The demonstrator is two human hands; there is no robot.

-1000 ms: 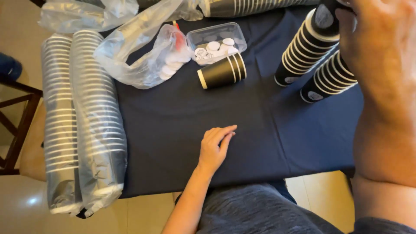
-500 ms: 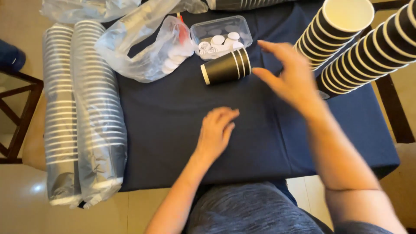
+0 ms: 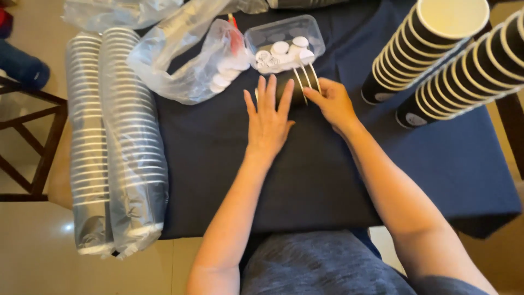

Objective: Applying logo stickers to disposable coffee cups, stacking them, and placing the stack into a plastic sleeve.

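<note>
1. While the cup [image 3: 295, 84] lies on its side on the surface [image 3: 327, 180], just before the tub [image 3: 284, 38], both hands meet on it: left hand [image 3: 267, 117] flat, fingers spread over its body; right hand [image 3: 334, 101] curled on its rim end.
2. A two-sided, light hold seems wise (paper walls dent).
3. The tub holds small white lids; a bag [image 3: 196, 65] beside it holds more.
4. Two cup stacks [image 3: 442, 49] lean at right; sleeved stacks [image 3: 117, 147] lie at left.

Single head-worn camera looks steeply down, close over the table [image 3: 436, 164].
</note>
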